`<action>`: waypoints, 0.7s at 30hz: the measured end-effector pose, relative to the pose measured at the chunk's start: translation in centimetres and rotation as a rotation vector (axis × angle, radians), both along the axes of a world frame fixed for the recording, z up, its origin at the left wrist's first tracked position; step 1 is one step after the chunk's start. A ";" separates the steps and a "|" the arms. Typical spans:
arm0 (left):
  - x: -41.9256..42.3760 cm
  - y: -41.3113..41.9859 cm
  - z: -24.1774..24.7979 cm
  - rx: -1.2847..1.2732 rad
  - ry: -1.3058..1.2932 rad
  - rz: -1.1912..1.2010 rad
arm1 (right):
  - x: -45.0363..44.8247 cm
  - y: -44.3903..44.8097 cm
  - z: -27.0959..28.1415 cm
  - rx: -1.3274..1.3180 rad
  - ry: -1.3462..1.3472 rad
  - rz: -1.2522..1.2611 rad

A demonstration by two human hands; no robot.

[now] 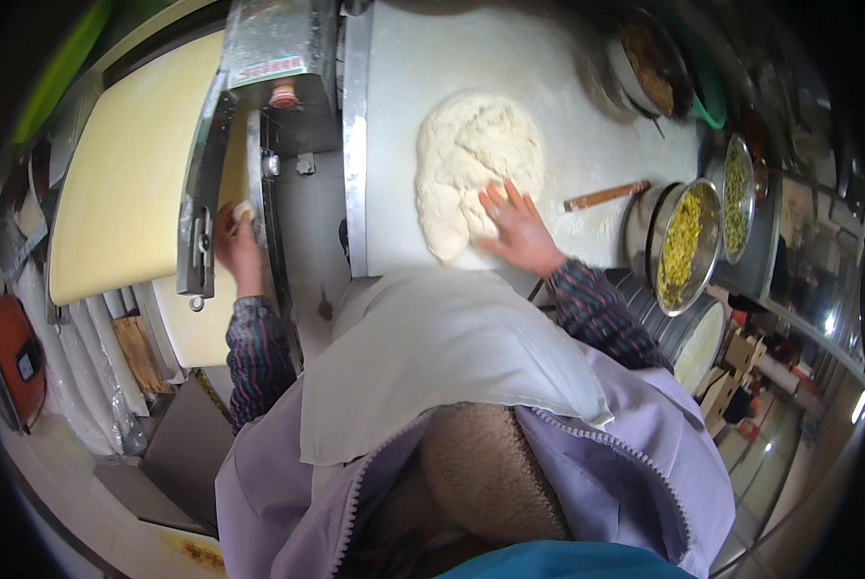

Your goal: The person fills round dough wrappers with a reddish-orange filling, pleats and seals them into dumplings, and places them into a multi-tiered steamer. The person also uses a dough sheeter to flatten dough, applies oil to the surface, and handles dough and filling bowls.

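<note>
A large mound of white dough [476,166] lies on the pale metal worktable [403,58] before me. My right hand [523,228] is at the dough's near right edge, its fingers spread and touching the surface without gripping. Off to the left, my left hand [240,246] reaches into the gap beside the side rail of a belt machine, probably a dough sheeter. A small white lump [244,210], apparently dough, is pinched between its thumb and fingers. The machine's cream belt [135,174] slopes beside that hand. A short wooden rolling pin [606,195] rests right of the dough.
Steel bowls with yellow filling [682,239], chopped green filling [736,188] and brown filling [646,69] line the table's right side. A red button [284,95] projects from the machine housing [280,43]. A floor gap [309,239] separates machine and table.
</note>
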State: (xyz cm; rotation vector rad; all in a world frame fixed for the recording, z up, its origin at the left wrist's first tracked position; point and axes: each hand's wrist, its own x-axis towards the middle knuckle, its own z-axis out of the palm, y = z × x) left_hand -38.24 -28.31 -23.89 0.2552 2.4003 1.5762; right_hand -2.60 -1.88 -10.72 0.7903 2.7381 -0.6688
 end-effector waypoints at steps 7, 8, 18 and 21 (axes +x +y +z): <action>14.1 16.8 5.6 0.293 0.608 -0.973 | 1.3 6.9 0.0 -0.721 0.268 -0.560; 15.0 17.2 5.9 0.257 0.668 -1.089 | 2.5 6.0 0.0 -0.531 0.337 -0.497; 15.4 16.4 4.3 -0.163 0.796 -1.568 | 6.0 -1.6 -7.7 0.147 0.244 -0.002; 17.6 18.7 5.4 -0.214 0.699 -1.429 | 4.3 0.3 -8.1 0.171 0.377 -0.096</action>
